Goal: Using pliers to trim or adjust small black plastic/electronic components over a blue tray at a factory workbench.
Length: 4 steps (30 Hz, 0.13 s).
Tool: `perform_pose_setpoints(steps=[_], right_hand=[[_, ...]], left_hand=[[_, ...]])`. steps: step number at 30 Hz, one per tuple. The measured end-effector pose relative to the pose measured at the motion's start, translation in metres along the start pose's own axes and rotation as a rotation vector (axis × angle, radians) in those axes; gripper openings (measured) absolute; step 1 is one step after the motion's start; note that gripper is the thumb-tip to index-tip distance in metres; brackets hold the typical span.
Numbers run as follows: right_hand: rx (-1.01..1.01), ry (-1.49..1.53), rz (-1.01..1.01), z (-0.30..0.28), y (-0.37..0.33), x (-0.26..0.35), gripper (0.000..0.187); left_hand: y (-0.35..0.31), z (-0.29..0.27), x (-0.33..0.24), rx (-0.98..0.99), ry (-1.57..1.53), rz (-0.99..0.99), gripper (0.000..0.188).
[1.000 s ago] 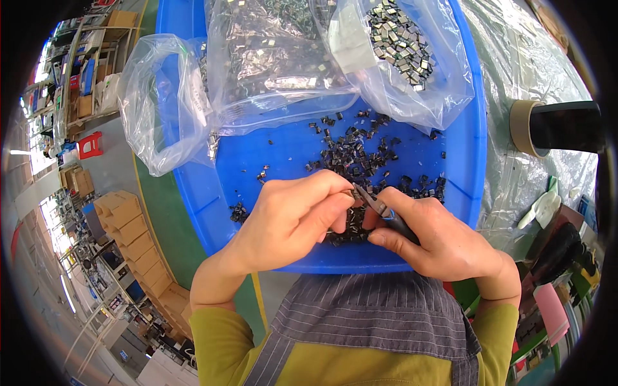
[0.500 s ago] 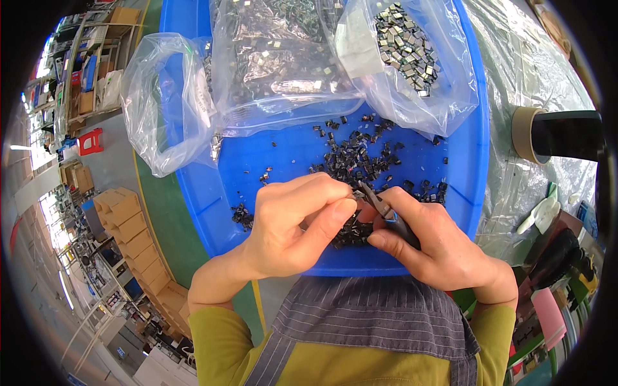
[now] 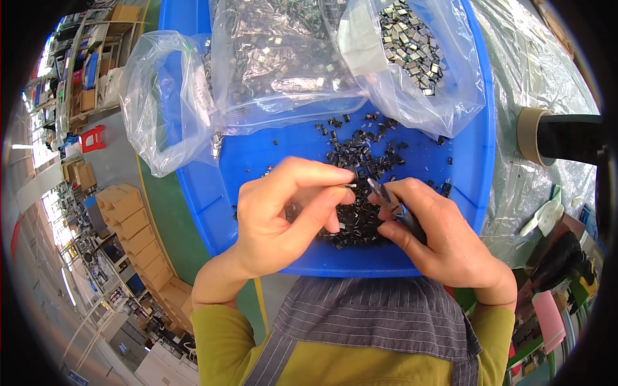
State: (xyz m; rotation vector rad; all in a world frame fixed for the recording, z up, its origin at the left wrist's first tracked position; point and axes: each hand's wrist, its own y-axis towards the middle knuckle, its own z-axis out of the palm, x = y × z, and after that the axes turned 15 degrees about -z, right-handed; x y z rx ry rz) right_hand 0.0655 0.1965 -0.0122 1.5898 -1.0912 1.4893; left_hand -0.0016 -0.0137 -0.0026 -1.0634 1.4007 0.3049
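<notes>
My left hand (image 3: 270, 222) pinches a tiny shiny part (image 3: 351, 185) between thumb and forefinger, above the near half of a blue plastic tray (image 3: 257, 143). Wrapped round a pair of dark-handled pliers (image 3: 405, 219) is my right hand (image 3: 454, 241), a short way to the right. The pliers' tips point up and left and stand apart from the part. Beneath both hands spreads a pile of small black pieces (image 3: 357, 225), partly hidden by my left fingers.
A large clear bag (image 3: 283, 58) of small parts lies across the tray's far side. To its right an open bag holds square metal-topped parts (image 3: 412, 48); another clear bag (image 3: 164, 109) hangs over the left rim. A tape roll (image 3: 531, 136) is at the right.
My hands have drawn apart: the left has moved a little left, the right a little right with the pliers. The pliers' tips have come away from the part in my left fingers.
</notes>
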Motion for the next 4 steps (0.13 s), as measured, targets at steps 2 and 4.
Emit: perform_pose_setpoints(steps=[2,4], right_hand=[[-0.013,-0.091,-0.065,0.0004,0.0012,-0.0004,0.026],[0.034,-0.081,-0.001,-0.0019,0.0017,0.0042,0.029]], left_hand=[[-0.0013,0.0058,0.0042,-0.073,-0.266,0.073,0.015],[-0.0024,0.0002,0.0031,0.008,-0.284,0.053,0.019]])
